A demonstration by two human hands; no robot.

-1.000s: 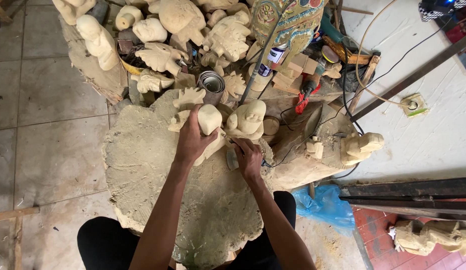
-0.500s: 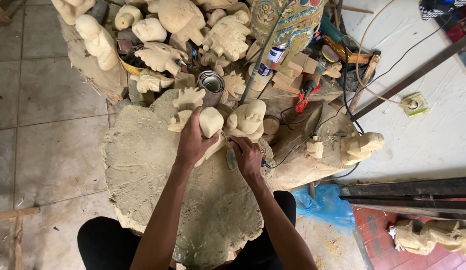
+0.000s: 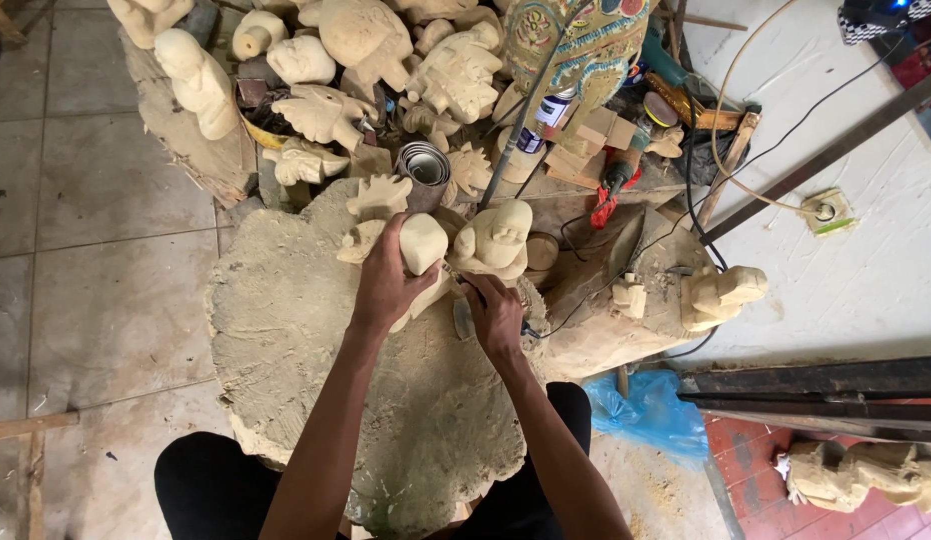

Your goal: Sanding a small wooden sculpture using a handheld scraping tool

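- Left hand (image 3: 386, 285): closed around a pale, rounded wooden carving (image 3: 423, 245); fingers wrap its left side and the smooth, domed top shows above the thumb.
- Right hand (image 3: 498, 315): closed in a narrow grip on a small tool (image 3: 464, 318). Only a short grey part of the tool shows beside the palm; its tip, near the lower edge of the carving, is hidden, so contact cannot be confirmed.
- Position of the carving: held upright over the far edge of a large, rough wooden slab (image 3: 316, 370), directly in front of the person. The two hands are just beside each other at its base.
- Just beside the carving, to the right: an unpainted seated figure (image 3: 498, 240), of the same pale wood.
- Just behind the carving: a roll of sandpaper (image 3: 424, 168) standing on end, with a small flat leaf-shaped carving (image 3: 378, 196) to its left.
- Farther back: a heap of unfinished pale wooden figures (image 3: 366, 45), a painted multicoloured carved piece (image 3: 576, 45), and a red-handled tool (image 3: 614, 185) among small wood blocks.
- Right of the slab: a small carved figure (image 3: 721, 292) on a lower block, with black cables (image 3: 706, 200) running past it.
- Near right: a blue plastic bag (image 3: 651, 410) on the floor.
- Left: a pale tiled floor (image 3: 76, 250).
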